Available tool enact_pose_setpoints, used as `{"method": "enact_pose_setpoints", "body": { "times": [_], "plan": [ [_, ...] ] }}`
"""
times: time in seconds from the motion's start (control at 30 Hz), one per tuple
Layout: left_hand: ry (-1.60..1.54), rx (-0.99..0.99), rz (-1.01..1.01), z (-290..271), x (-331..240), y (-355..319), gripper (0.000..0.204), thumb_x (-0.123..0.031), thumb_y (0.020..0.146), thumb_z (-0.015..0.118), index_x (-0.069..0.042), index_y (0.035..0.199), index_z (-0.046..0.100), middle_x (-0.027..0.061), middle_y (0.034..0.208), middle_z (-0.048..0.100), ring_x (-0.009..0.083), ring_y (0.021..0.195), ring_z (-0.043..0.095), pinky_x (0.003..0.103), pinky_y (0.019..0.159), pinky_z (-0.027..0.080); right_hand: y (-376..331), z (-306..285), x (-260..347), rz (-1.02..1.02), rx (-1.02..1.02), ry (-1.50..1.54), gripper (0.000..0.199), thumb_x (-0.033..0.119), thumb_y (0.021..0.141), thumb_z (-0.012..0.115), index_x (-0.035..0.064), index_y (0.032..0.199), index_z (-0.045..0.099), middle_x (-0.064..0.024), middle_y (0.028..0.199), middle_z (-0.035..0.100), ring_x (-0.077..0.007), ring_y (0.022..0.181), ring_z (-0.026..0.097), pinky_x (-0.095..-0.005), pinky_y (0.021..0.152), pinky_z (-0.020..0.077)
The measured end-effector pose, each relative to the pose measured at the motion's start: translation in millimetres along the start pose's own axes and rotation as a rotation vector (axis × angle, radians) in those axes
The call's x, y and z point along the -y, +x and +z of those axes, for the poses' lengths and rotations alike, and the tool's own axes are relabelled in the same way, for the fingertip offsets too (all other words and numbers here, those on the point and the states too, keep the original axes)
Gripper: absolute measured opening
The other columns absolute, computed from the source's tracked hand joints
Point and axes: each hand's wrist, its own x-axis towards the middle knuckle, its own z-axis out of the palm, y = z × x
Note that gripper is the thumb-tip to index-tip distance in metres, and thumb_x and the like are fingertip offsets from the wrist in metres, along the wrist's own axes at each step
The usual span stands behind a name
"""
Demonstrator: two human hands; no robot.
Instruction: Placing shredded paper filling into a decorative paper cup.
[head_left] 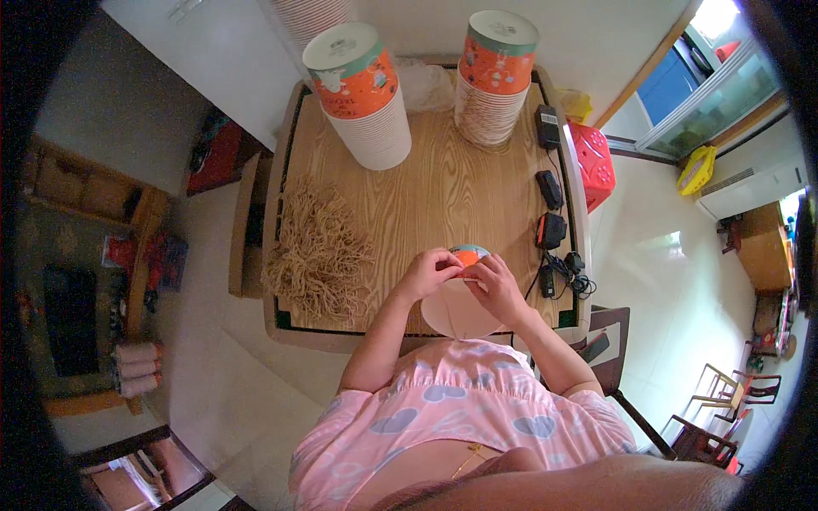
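Close to my body at the table's near edge is a paper bucket, its pale surface toward me and a bit of orange and teal showing beyond my fingers. My left hand and my right hand meet at its edge, fingers pinched together. A thin twine cord trails down from the fingertips across the pale surface; the fingers hide its upper end. To the left lies a tangled heap of brown twine cords.
Two tall stacks of upturned paper buckets, the left stack and the right stack, stand at the table's far side. Chargers and a black cable line the right edge. Beside it is a red stool. A clear plastic bag lies between the stacks.
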Motion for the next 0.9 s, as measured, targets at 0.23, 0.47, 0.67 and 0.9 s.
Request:
{"method": "enact_pose_setpoints", "body": {
  "times": [0.23, 0.47, 0.67, 0.9],
  "plan": [
    [0.23, -0.057, 0.115, -3.3, -15.9, -3.2, 0.007, -0.006, 0.076, 0.061, -0.002, 0.082, 0.061, 0.0053, 0.074, 0.055, 0.0154, 0.069, 0.056, 0.027, 0.062, 0.045, 2.1, -1.3, 0.8, 0.025, -0.009, 0.001, 0.015, 0.002, 0.069, 0.062, 0.0044, 0.083, 0.057, -0.0102, 0.082, 0.052, -0.0295, 0.08, 0.05, -0.0364, 0.069, 0.0437],
    [0.4, -0.216, 0.225, 1.9, -23.1, -3.3, 0.005, -0.006, 0.077, 0.06, -0.001, 0.079, 0.059, 0.0055, 0.073, 0.055, 0.0161, 0.067, 0.055, 0.028, 0.061, 0.045, 1.9, -1.7, -7.3, 0.2, 0.099, 0.184, 0.015, 0.005, 0.07, 0.06, 0.0052, 0.085, 0.056, -0.0128, 0.08, 0.053, -0.0332, 0.081, 0.051, -0.0389, 0.071, 0.0434],
    [-0.559, -0.09, -0.111, -22.8, -45.9, -4.1, 0.019, 0.001, 0.077, 0.057, -0.002, 0.095, 0.051, 0.0012, 0.072, 0.054, 0.0074, 0.06, 0.052, 0.021, 0.056, 0.044, -7.8, 0.4, -38.6, 0.414, -0.018, 0.092, 0.028, 0.006, 0.069, 0.063, 0.0059, 0.095, 0.052, -0.0128, 0.079, 0.054, -0.0314, 0.079, 0.051, -0.039, 0.07, 0.0431],
    [-0.257, -0.09, 0.046, -1.4, -64.3, -2.0, 0.025, 0.001, 0.076, 0.057, -0.005, 0.1, 0.052, 0.0032, 0.078, 0.057, 0.0104, 0.067, 0.055, 0.022, 0.06, 0.045, 27.4, 0.6, 1.2, 0.091, -0.014, 0.206, 0.041, 0.012, 0.07, 0.065, 0.0067, 0.108, 0.05, -0.0148, 0.087, 0.058, -0.0324, 0.084, 0.056, -0.0382, 0.074, 0.0455]
  ]
}}
